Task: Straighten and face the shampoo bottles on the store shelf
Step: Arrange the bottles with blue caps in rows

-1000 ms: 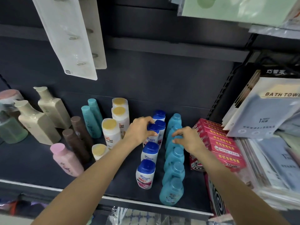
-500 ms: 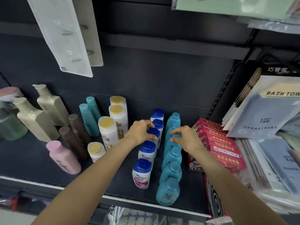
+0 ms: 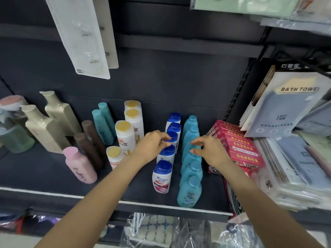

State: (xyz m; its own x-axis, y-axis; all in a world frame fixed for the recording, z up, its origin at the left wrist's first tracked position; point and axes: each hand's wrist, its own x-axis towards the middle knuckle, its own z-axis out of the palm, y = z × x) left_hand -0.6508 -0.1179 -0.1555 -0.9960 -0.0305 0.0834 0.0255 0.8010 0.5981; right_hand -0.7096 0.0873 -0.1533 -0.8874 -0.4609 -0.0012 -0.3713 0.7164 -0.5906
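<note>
Her left hand (image 3: pixel 152 146) pinches the blue cap of a white plastic shampoo bottle (image 3: pixel 171 140) mid-row, while her right hand (image 3: pixel 208 149) curls its fingers on a teal bottle (image 3: pixel 190 136), likely squaring each file. Both rows run front to back on the dark shelf (image 3: pixel 53 178), beside red boxes (image 3: pixel 243 149).

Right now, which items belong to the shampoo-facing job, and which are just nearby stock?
Job: left hand on the blue-capped white bottles; right hand on the teal bottles.
Nearby: red boxes, bath towel packs, pink bottle.
</note>
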